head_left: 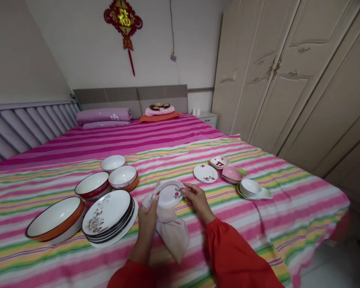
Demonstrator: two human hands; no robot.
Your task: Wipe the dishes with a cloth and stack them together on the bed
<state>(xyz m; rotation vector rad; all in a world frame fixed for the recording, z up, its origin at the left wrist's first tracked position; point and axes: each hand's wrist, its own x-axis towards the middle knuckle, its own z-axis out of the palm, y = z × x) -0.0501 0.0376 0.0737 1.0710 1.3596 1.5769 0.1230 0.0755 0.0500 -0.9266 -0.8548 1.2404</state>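
Note:
A small white plate (168, 195) with red flowers is held up between my two hands over the striped bed cover. My left hand (148, 214) grips its left side together with a pale cloth (172, 232), which hangs down below the plate. The fingers of my right hand (198, 200) pinch the plate's right rim. To the right of my right hand lie similar flowered plates (204, 173), apart from it. On the left, near my left hand, stands a stack of larger white plates (108, 214) with dark rims and a floral pattern.
Left of me stand a large orange-banded bowl (55, 220), a dark red bowl (92, 186) and more white bowls (123, 177). At right are small patterned dishes (219, 161), pink bowls (232, 174) and white bowls (251, 187) on a green-edged dish. Folded bedding (105, 116) lies by the headboard.

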